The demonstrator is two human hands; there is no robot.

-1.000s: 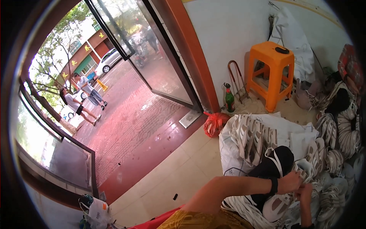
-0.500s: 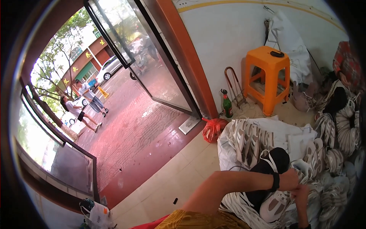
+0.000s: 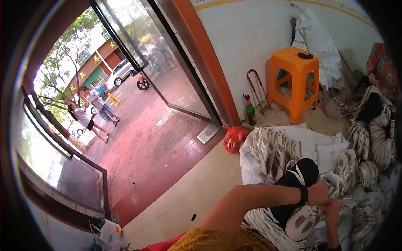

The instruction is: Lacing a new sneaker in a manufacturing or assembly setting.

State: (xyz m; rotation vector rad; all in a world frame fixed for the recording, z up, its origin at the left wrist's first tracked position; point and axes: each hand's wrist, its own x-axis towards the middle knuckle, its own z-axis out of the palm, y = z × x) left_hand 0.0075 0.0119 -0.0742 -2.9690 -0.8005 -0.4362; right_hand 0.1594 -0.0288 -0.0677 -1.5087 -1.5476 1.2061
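Observation:
My left hand [image 3: 317,193], with a black band on its wrist, is closed and meets my right hand [image 3: 331,210], whose fingers are pinched too. What lies between the fingers is too small and hidden to make out. Just beyond them is a pale shoe upper [image 3: 333,180], close to the left fingertips. Below my left wrist sits a white and taupe shoe upper [image 3: 302,224]. A bundle of white laces [image 3: 261,224] spreads under my left forearm, and a black shoe-shaped piece [image 3: 307,169] with a white lace loop lies above it.
Several striped shoe uppers [image 3: 274,152] stand on a white sack [image 3: 310,144]; more piles [image 3: 382,138] lie at right. Behind are an orange stool [image 3: 293,58], a green bottle [image 3: 250,112] and a red plastic bag [image 3: 235,138]. A glass door [image 3: 176,79] opens onto paving, with two people outside.
My hands stay together in nearly the same place, the left one slightly higher. Outside, an orange vehicle's wheel has appeared beside the door, and the two people have shifted a little.

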